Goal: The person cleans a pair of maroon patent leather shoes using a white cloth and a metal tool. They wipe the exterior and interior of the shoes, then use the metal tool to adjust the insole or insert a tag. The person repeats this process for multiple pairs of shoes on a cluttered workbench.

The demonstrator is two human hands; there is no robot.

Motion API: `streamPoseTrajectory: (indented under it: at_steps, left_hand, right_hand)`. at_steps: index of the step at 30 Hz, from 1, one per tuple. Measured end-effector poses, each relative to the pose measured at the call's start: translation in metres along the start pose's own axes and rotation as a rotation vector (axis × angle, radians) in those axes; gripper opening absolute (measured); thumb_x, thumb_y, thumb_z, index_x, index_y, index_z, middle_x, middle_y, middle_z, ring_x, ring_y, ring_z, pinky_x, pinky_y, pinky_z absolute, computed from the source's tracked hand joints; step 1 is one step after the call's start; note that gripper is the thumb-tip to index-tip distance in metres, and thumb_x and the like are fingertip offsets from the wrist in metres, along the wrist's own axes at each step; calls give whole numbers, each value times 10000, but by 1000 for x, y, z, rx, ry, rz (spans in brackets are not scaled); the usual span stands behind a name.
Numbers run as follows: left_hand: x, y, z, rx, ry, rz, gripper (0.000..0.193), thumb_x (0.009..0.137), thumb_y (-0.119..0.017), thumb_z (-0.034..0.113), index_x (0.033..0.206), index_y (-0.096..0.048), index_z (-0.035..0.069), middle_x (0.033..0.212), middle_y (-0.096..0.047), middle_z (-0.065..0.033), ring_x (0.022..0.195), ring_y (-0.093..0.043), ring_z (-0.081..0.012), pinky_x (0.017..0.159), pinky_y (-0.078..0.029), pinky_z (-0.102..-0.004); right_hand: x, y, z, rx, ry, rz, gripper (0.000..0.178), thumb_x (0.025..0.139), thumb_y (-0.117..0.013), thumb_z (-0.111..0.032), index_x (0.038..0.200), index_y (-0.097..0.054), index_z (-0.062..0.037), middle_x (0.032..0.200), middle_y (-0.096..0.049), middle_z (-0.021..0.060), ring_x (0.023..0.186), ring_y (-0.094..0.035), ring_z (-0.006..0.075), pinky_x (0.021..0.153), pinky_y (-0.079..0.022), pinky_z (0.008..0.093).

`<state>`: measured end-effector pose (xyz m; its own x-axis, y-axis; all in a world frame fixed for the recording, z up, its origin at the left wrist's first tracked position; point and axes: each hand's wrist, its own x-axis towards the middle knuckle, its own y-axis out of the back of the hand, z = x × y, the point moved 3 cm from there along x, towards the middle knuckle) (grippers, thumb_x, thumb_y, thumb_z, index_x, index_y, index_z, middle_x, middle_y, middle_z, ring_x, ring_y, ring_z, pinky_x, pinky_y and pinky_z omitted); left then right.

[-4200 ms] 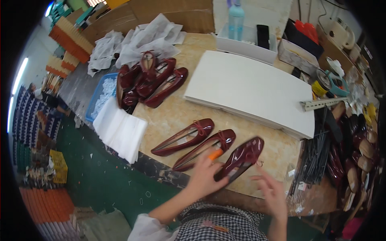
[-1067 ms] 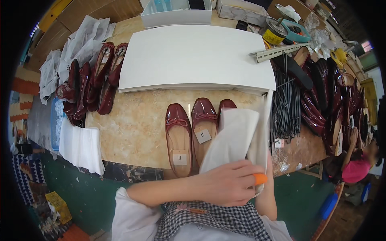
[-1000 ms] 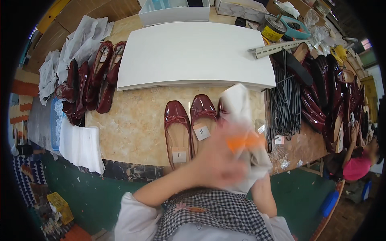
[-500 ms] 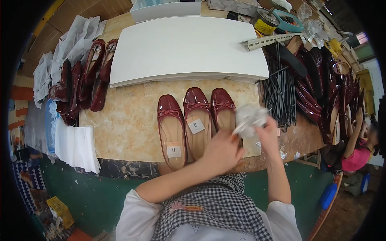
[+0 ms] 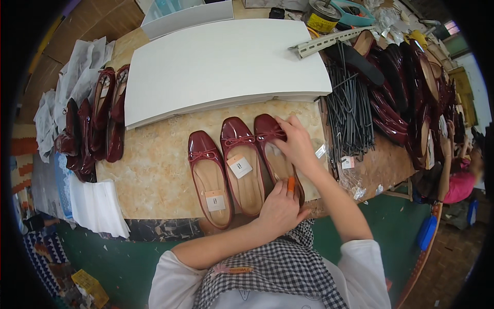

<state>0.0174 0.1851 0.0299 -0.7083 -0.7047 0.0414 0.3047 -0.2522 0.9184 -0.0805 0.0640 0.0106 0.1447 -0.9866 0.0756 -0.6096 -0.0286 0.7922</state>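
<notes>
Three dark red patent ballet flats with bows stand side by side on the table, toes away from me. A tag lies inside the left flat (image 5: 197, 170) and another inside the middle flat (image 5: 246, 191). My right hand (image 5: 297, 141) grips the front of the right-hand flat (image 5: 267, 123), its fingers at the bow and partly hidden in the opening. My left hand (image 5: 280, 206), orange tape round one finger, holds that flat near the heel. A pale patch shows inside it below the bow; I cannot make out whether it is crumpled tissue.
A stack of white board (image 5: 226, 67) lies beyond the flats. Thin black rods (image 5: 350, 108) and a heap of red shoes (image 5: 393, 113) are on the right. More flats (image 5: 105, 113) and white tissue sheets (image 5: 98, 206) lie left. Another person (image 5: 458, 183) sits far right.
My right hand has moved left and forward to the right-hand flat's opening. The crumpled white tissue it held is out of plain sight. My left hand has come down onto the heel end.
</notes>
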Motion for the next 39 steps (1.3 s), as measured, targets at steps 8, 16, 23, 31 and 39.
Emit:
streamPoseTrajectory:
  at_steps: [8, 16, 23, 31, 39]
  left_hand:
    - [95, 133, -178, 467, 124, 517, 613, 818, -586, 520, 1342, -535, 205, 1387, -449, -247, 1392, -243, -423, 1096, -95, -664]
    - [100, 121, -260, 54, 461, 198, 625, 881, -568, 471, 1417, -436, 177, 1270, -501, -198, 1235, -423, -372, 982, -314, -656]
    - [77, 118, -268, 735, 319, 883, 408, 849, -634, 228, 1232, -570, 103, 1062, -571, -159, 1012, -546, -335, 837, -474, -449]
    - [42, 116, -108, -106, 35, 468, 153, 779, -597, 131, 866, -600, 5, 880, -568, -180, 828, -588, -345, 719, -503, -467]
    - [-50, 130, -63, -467, -7, 678, 280, 752, -723, 222, 969, -679, 51, 1018, -624, -102, 1064, -565, -306, 923, -432, -411]
  right_hand:
    - [-46, 48, 3, 301, -95, 44, 453, 835, -652, -26, 1281, -579, -34, 990, -573, 71, 850, -550, 142, 725, -456, 247]
    - [-76, 51, -20, 540, -157, 71, 494, 849, -625, 7, 1331, -524, -28, 1136, -577, 105, 963, -562, 162, 802, -473, 263]
    - [-73, 45, -49, 757, -174, 4, 672, 867, -610, -28, 1476, -328, -63, 1374, -436, 138, 1204, -487, 216, 919, -471, 306]
    - [-75, 39, -53, 1284, -366, 117, 569, 929, -559, -150, 1450, -351, -50, 1359, -479, 149, 1184, -533, 240, 966, -484, 371]
    - [-81, 24, -96, 1488, -581, -505, 417, 945, -538, -128, 1347, -458, -50, 1310, -540, 130, 1169, -566, 249, 975, -480, 369]
